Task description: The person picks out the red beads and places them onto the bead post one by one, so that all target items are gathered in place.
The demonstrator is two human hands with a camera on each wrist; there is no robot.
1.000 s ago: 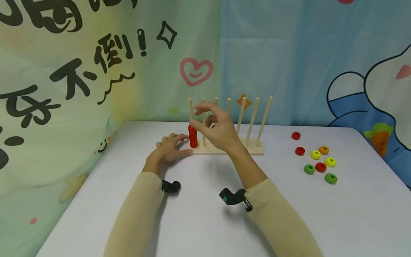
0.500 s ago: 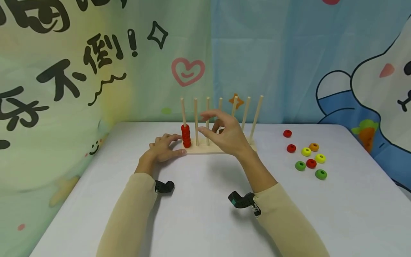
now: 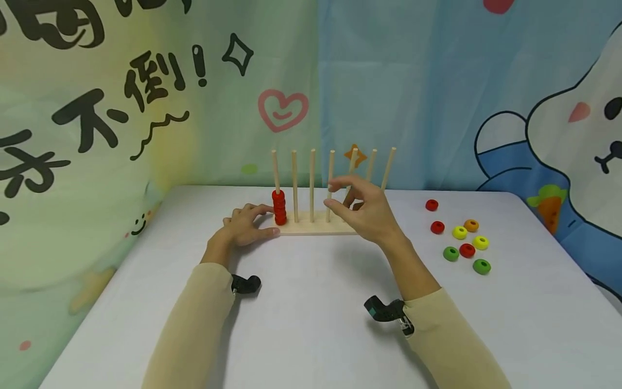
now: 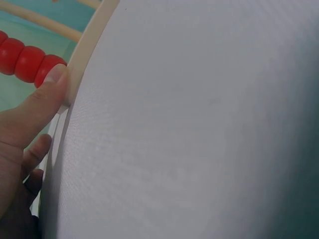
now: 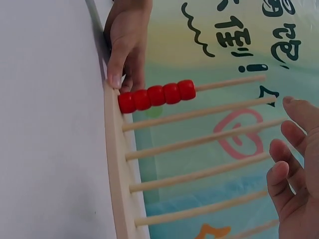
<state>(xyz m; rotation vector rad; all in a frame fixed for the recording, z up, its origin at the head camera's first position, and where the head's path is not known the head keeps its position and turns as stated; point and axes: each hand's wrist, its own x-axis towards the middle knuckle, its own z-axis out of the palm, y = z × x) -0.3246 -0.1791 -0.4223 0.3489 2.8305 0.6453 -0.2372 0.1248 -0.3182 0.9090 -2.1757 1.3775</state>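
The fingers (image 3: 351, 181) of the right hand (image 3: 370, 212) are loosely bent, with a clear gap between thumb and index, and have hold of nothing; raised above the counter (image 3: 301, 329), they overlap the middle pegs (image 3: 312, 178) in the head view (whether a fingertip touches one, I cannot tell). The left hand (image 3: 244, 224) grips the left end of the wooden rack (image 3: 318, 228), its thumb at the front corner and its index finger farther back. The rack stands upright near the far edge of the counter and carries seven pegs in a row. A stack of five red beads (image 3: 279, 208) sits at the bottom of the leftmost peg, just beside the left hand, the peg's upper part bare above it. Well to the right of the rack lie loose beads: three red ones (image 3: 437, 227), an orange one (image 3: 471, 225), two yellow ones (image 3: 459, 232) and two green ones (image 3: 481, 266), scattered near one another. Beige sleeves (image 3: 187, 329) cover both forearms, and a printed backdrop (image 3: 389, 92) hangs behind the counter.
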